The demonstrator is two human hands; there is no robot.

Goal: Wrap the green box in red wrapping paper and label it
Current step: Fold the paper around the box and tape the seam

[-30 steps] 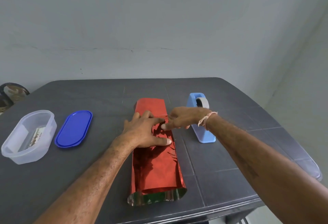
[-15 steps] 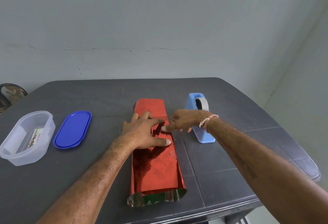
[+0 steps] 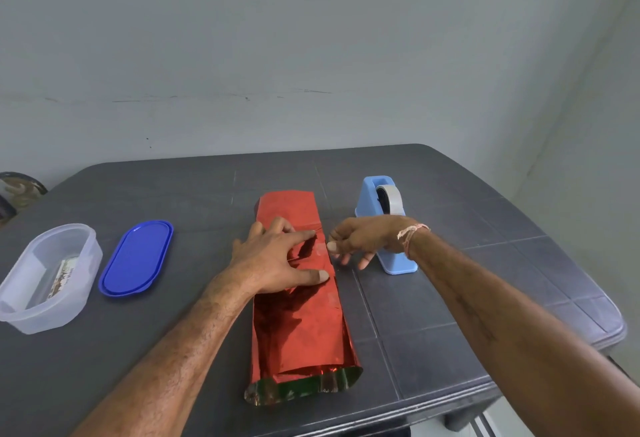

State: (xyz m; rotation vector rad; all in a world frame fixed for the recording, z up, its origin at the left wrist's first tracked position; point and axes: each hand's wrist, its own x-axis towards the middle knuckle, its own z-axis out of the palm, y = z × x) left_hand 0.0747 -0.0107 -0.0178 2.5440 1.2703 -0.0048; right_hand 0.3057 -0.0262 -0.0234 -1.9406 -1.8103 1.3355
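Shiny red wrapping paper (image 3: pixel 301 319) forms a long tube lengthwise on the dark table (image 3: pixel 433 319). Its near end gapes open and shows a green reflection inside; the green box itself is hidden by the paper. My left hand (image 3: pixel 273 260) lies flat on top of the tube with fingers spread, pressing the paper seam down. My right hand (image 3: pixel 363 241) hovers at the tube's right edge, thumb and fingers loosely curled; whether it pinches a piece of tape I cannot tell. A light blue tape dispenser (image 3: pixel 384 225) stands just behind that hand.
A blue oval lid (image 3: pixel 136 258) lies left of the paper. Further left stands a clear plastic container (image 3: pixel 48 277) with a printed card inside. The table's near edge runs just below the tube's open end. A wall stands behind the table.
My right hand has drawn back slightly from the top of the paper to its right edge. The left hand keeps pressing in the same spot.
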